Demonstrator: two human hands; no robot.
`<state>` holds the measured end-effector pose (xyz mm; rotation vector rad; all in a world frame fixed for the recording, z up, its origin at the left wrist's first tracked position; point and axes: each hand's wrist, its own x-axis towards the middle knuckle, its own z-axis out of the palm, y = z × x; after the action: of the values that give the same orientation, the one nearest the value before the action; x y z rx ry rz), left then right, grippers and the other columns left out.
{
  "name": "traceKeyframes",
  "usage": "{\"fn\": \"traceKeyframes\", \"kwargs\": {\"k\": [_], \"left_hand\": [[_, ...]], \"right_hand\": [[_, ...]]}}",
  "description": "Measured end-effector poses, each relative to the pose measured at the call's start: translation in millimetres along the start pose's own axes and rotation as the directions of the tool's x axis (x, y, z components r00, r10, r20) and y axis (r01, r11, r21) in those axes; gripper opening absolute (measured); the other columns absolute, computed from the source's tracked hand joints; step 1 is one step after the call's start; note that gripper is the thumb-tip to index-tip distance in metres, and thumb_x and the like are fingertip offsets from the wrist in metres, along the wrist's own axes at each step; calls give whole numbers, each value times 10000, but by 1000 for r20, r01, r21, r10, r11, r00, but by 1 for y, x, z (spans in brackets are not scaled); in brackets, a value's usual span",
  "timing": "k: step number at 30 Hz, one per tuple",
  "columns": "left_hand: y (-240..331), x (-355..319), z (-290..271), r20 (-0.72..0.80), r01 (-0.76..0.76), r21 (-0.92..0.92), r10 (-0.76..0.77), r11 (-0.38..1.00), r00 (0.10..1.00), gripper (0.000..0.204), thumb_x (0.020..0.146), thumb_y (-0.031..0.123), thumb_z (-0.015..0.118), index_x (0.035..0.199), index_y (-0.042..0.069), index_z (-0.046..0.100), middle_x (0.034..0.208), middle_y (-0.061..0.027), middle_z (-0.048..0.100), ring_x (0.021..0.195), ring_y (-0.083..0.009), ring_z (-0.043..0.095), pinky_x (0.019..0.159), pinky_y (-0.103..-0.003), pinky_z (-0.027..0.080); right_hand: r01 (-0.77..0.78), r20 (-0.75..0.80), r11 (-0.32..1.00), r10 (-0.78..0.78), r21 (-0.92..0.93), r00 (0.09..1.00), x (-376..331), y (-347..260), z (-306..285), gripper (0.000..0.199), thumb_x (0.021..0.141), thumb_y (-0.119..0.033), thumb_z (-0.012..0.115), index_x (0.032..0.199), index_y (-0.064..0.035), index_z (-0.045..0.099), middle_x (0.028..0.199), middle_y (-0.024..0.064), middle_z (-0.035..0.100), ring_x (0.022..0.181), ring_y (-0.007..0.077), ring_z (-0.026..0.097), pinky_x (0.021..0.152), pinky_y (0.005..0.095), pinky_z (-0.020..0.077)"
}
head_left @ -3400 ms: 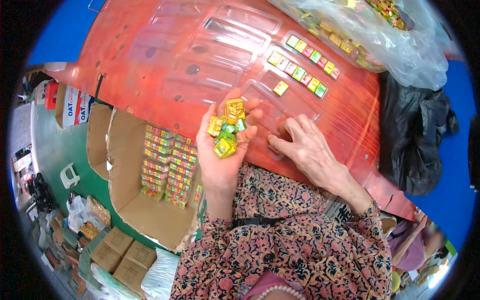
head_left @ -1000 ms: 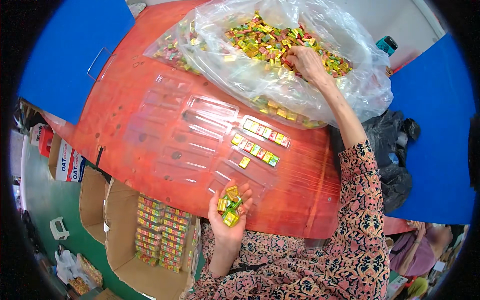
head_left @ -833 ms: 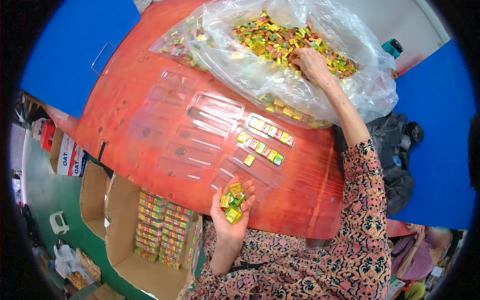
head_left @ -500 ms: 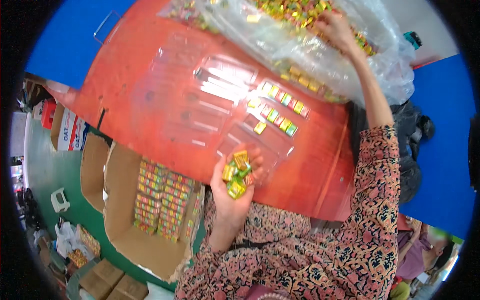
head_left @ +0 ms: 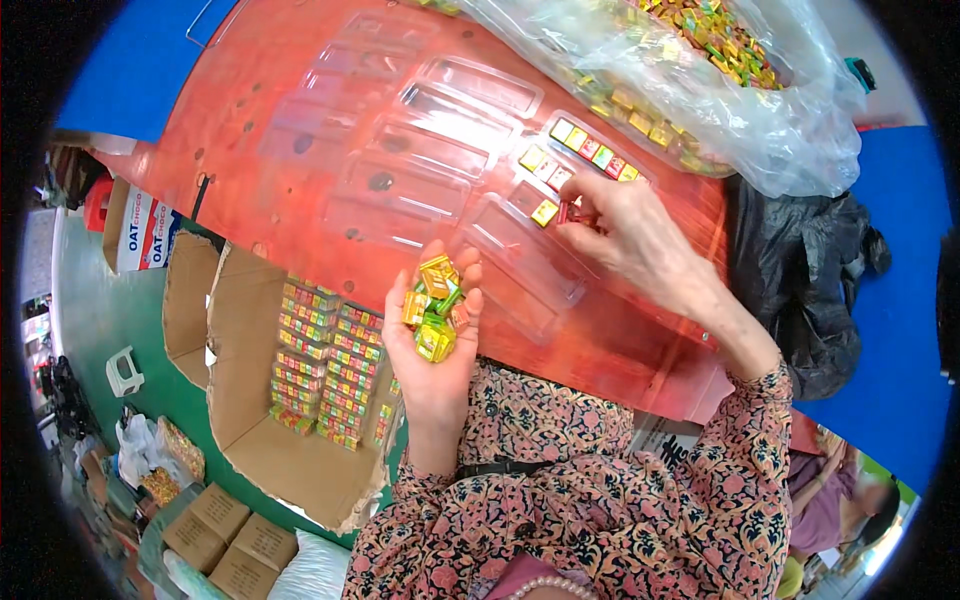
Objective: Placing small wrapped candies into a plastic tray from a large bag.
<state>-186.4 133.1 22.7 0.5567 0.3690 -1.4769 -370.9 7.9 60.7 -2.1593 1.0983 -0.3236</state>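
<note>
My left hand [head_left: 428, 385] is palm up and cupped, holding several small wrapped candies [head_left: 436, 315] in yellow, green and red. Between the fingertips of my right hand [head_left: 645, 240] is a small dark-red wrapped candy [head_left: 566, 213], held low over the clear plastic trays. One yellow candy [head_left: 544, 212] lies in the nearest partly filled compartment. Beyond it, two rows of candies [head_left: 590, 148] sit side by side; my right hand covers part of the nearer row. A bare clear tray [head_left: 525, 262] lies between my hands, with more clear trays [head_left: 440, 145] farther left.
On the red table [head_left: 240, 130], a large clear bag [head_left: 790, 150] of loose candies [head_left: 720, 40] stands at the far right. A black plastic bag [head_left: 805, 300] hangs at the right edge. Lower left, an open cardboard box [head_left: 245, 360] holds packed trays [head_left: 345, 370]. Another person [head_left: 830, 500] sits lower right.
My right hand has come back from the candy bag to the trays, now pinching a red candy. My left hand, with its candies, appears slightly farther up and left as the view shifted.
</note>
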Motion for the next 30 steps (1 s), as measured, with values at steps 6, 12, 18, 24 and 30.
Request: {"fn": "traceKeyframes", "kwargs": {"k": [6, 12, 18, 24, 30], "left_hand": [[-2, 1, 19, -53, 16, -32, -17, 999, 998, 393, 916, 265, 384, 1200, 5, 464, 1113, -211, 554, 946, -262, 595, 742, -330, 530], [-1, 3, 25, -81, 24, -49, -28, 999, 996, 393, 918, 264, 380, 1200, 4, 463, 1113, -215, 554, 941, -261, 598, 740, -332, 532], [-3, 6, 25, -39, 54, -61, -56, 997, 998, 391, 921, 266, 369, 1202, 9, 461, 1114, -224, 550, 935, -260, 599, 742, -333, 531], [-6, 5, 22, 19, 84, -135, -82, 987, 996, 402, 903, 246, 436, 1241, 26, 432, 1171, -262, 481, 939, -293, 563, 749, -349, 524], [-7, 6, 24, -29, 55, -106, -59, 993, 998, 400, 907, 240, 430, 1242, 23, 428, 1168, -265, 481, 932, -291, 563, 747, -346, 525]], "right_hand": [[10, 40, 978, -2, -207, 999, 3, 16, 9, 201, 742, -111, 625, 858, 8, 511, 738, 203, 575, 720, 382, 560, 599, 439, 433], [-53, 45, 986, 61, -159, 997, 10, 16, 9, 204, 745, -111, 626, 843, 4, 489, 746, 198, 575, 707, 377, 556, 592, 441, 428], [-100, 23, 989, 103, -113, 994, 9, 23, 12, 180, 750, -112, 630, 836, 2, 520, 762, 180, 589, 724, 355, 576, 600, 418, 443], [-32, -82, 999, 31, -8, 996, 4, 33, 8, 183, 789, -121, 608, 911, 5, 555, 722, 132, 588, 657, 251, 589, 572, 354, 445], [-402, 190, 538, 407, 741, 893, -5, 37, -10, 178, 866, -162, 554, 974, -22, 582, 722, 9, 593, 598, 49, 547, 484, 181, 404]]}}
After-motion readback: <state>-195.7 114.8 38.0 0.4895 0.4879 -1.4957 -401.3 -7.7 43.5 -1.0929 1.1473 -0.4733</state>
